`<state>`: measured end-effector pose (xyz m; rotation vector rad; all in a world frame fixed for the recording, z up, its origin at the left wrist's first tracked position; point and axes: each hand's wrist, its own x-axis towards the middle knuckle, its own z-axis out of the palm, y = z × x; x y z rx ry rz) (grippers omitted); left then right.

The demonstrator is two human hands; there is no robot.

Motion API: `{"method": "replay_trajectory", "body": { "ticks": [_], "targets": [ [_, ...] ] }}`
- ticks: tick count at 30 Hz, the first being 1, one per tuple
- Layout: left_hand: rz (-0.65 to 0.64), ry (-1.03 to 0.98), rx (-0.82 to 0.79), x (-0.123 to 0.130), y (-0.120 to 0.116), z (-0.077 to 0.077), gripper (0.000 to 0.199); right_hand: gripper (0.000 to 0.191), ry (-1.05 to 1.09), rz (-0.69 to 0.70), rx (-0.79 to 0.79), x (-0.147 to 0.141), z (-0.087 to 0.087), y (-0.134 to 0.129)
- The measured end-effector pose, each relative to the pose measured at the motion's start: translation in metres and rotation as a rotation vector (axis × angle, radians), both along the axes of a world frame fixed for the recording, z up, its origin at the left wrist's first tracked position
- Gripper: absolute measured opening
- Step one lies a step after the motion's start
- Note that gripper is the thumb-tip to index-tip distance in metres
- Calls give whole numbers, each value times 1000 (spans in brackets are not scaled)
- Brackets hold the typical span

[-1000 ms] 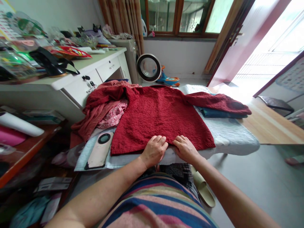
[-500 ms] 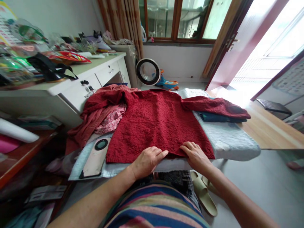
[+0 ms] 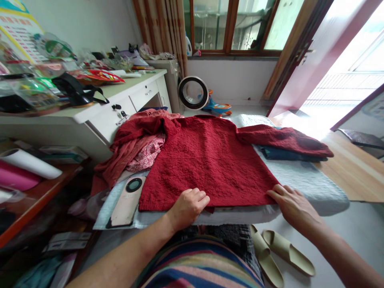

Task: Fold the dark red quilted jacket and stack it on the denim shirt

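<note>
Head view: a red top lies spread on the worktop. At its six o'clock, the left hand curls at the hem; whether it grips cloth, I cannot tell. At four, the right hand pinches the hem's corner. A phone lies at eight, clothes at nine, folded blue cloth at three.

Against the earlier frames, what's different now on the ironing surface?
The right hand has moved rightward along the hem of the red long-sleeved top, from near its middle to its lower right corner; whether it grips is unclear. The left hand stays near mid-hem; the top stays spread out, with the smartphone beside it.
</note>
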<state>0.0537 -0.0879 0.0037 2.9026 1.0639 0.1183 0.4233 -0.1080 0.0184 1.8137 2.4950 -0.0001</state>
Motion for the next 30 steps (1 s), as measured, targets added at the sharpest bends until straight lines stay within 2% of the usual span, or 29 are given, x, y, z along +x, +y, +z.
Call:
{"method": "replay_trajectory", "body": {
  "ticks": [4,7,9,11,13,15,18,21,23,26,28,30],
  "targets": [
    [-36,-103,-187,-8,-5,7,15,33,-6,18,-245,-2,7,3],
    [-44,-270,-356,-25,5,10,23,19,53,93,-305,-27,26,21],
    [60,-328,-332,-44,21,10,20,25,101,162,-259,-59,38,42],
    [276,-285,-168,-66,44,6,21,29,157,239,-193,-97,42,67],
    [524,-133,-14,-89,66,1,27,31,224,293,-149,-136,35,95],
    [713,34,29,-109,84,-4,35,37,264,308,-106,-167,17,123],
    [858,176,-9,-125,99,-9,44,54,289,166,10,-195,-18,156],
    [886,189,-18,-131,110,-12,49,62,276,61,29,-201,-46,174],
    [884,150,-57,-135,118,-13,54,62,261,43,21,-199,-57,177],
    [797,43,-202,-143,130,-14,59,62,249,45,15,-197,-63,177],
    [748,30,-255,-148,133,-11,54,62,245,44,14,-197,-63,177],
    [797,119,-233,-150,129,-6,44,63,238,41,18,-198,-64,178]
  ]
}}
